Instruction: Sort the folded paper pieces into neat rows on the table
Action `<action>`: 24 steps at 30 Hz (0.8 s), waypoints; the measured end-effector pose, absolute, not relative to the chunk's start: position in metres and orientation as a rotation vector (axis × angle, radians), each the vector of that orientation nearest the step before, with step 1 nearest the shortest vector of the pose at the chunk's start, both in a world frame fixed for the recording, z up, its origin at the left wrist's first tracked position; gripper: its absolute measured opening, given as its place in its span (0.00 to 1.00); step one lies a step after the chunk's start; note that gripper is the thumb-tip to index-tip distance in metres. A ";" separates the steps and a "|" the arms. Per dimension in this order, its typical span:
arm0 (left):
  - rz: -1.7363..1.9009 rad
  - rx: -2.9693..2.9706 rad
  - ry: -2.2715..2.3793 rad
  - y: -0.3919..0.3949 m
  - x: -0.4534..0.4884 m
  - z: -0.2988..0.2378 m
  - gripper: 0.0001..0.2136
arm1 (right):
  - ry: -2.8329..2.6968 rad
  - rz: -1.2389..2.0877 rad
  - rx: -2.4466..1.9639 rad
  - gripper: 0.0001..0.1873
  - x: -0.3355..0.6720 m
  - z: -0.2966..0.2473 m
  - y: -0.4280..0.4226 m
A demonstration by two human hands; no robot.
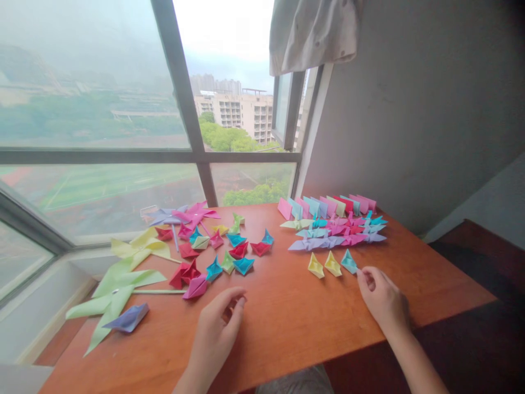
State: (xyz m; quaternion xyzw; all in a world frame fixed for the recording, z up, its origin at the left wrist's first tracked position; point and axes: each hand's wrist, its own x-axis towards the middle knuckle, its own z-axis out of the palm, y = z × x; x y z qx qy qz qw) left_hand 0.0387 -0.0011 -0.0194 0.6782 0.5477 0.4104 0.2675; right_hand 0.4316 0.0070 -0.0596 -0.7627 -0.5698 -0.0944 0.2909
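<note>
My right hand (pixel 383 301) pinches the near edge of a light-blue paper boat (pixel 349 261) between thumb and fingers. That boat stands at the right end of a short row, beside two yellow paper boats (pixel 332 264) on the wooden table. My left hand (pixel 219 328) hovers over the table's near side with its fingers curled and the tips close to the thumb; nothing shows in it. Nearest to it are a pink paper boat (pixel 196 287) and a loose group of folded boats in red, blue and green, such as a blue boat (pixel 244 266).
Paper pinwheels, among them a green pinwheel (pixel 115 293) and a yellow pinwheel (pixel 137 249), lie left with a purple boat (pixel 128 318). Behind the row are several paper cranes (pixel 314 244) and standing folded papers (pixel 311 207). A window (pixel 94 186) borders the table (pixel 283 306).
</note>
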 end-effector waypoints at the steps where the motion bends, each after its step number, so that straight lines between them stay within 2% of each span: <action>1: 1.124 1.864 1.531 0.004 0.035 -0.018 0.11 | -1.510 -0.261 -2.026 0.14 0.432 -0.059 0.006; 4: 1.092 1.996 1.755 0.021 0.024 -0.009 0.10 | -1.500 -0.297 -2.003 0.15 0.432 -0.059 0.005; 8: 0.818 2.161 2.045 0.038 0.021 0.003 0.10 | -1.502 -0.318 -1.986 0.16 0.434 -0.060 0.004; 13: 0.577 2.268 2.125 0.044 0.024 0.006 0.08 | -1.486 -0.334 -1.972 0.18 0.435 -0.061 0.004; 21: 0.788 2.251 2.108 0.040 0.019 0.001 0.07 | -1.432 -0.368 -1.947 0.22 0.435 -0.060 0.003; 24: 0.796 2.241 2.105 0.040 0.019 -0.002 0.09 | -1.451 -0.355 -1.934 0.22 0.434 -0.058 0.003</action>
